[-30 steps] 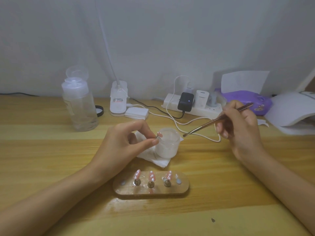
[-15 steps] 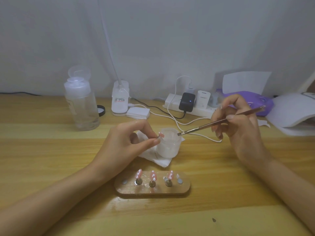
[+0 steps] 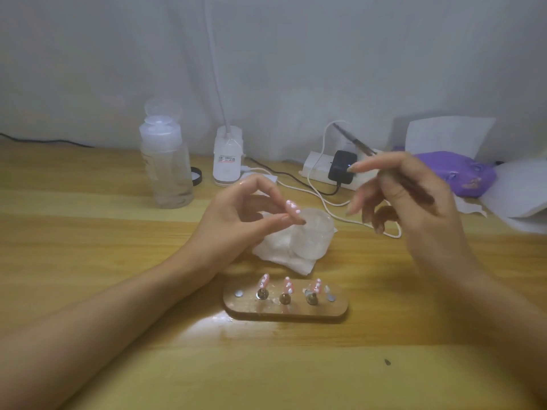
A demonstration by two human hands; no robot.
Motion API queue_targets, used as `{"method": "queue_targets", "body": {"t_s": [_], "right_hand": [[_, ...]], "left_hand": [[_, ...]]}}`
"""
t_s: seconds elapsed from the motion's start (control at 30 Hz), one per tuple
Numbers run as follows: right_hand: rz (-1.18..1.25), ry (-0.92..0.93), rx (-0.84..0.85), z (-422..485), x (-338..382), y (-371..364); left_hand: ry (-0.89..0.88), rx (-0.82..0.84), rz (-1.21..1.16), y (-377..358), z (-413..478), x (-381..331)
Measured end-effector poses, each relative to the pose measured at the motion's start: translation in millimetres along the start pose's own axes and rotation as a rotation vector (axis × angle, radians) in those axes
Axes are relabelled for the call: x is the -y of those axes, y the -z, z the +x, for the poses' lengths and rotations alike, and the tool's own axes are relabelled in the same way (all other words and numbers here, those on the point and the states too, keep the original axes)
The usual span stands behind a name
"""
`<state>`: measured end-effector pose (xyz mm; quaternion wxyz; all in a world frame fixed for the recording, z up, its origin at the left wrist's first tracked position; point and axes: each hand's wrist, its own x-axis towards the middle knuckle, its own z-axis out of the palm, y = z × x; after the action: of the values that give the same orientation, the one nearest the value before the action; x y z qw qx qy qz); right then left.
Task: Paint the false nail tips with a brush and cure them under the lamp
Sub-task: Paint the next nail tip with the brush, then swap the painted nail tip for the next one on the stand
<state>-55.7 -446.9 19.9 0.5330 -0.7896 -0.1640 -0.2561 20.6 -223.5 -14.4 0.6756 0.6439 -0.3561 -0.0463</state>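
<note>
fingers and thumb of the left hand are pinched on one pink nail tip with white dots. it is held up just over the small clear cup, which is set on a white wipe. the brush is gripped in the right hand, with the first finger stuck out straight and the other fingers loosely bent. the thin end of the brush is pointed up and away, toward the wall, well apart from the held tip. three more dotted tips are stood on the wooden holder near the front of the table.

the step in hand is judged to be painting the held tip. to do it well, the thin end of the brush should be brought down to the tip. the tip should be held steady and pinched by its edges only, so wet paint is not smudged. small, light strokes should be used. the cup should not be bumped. which thing at the back is the curing lamp cannot be told for sure.
</note>
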Motion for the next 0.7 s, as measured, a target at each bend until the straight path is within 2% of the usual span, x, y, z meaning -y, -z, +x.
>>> {"method": "queue_targets", "body": {"t_s": [0.1, 0.17, 0.37, 0.7], "right_hand": [[-0.229, 0.042, 0.117, 0.4, 10.9, -16.6], [-0.295, 0.011, 0.191, 4.4, 16.4, -26.0], [-0.204, -0.073, 0.291, 16.1, 24.5, -39.9], [-0.084, -0.151, 0.257, 17.8, 32.1, -48.8]], "left_hand": [[0.010, 0.030, -0.098, 2.1, -0.2, -1.2], [0.011, 0.055, -0.141, 2.6, 0.3, -1.5], [0.047, 0.058, -0.214, 8.8, 4.0, 2.2], [0.018, 0.094, -0.274, 13.2, 4.2, 1.7]]}}
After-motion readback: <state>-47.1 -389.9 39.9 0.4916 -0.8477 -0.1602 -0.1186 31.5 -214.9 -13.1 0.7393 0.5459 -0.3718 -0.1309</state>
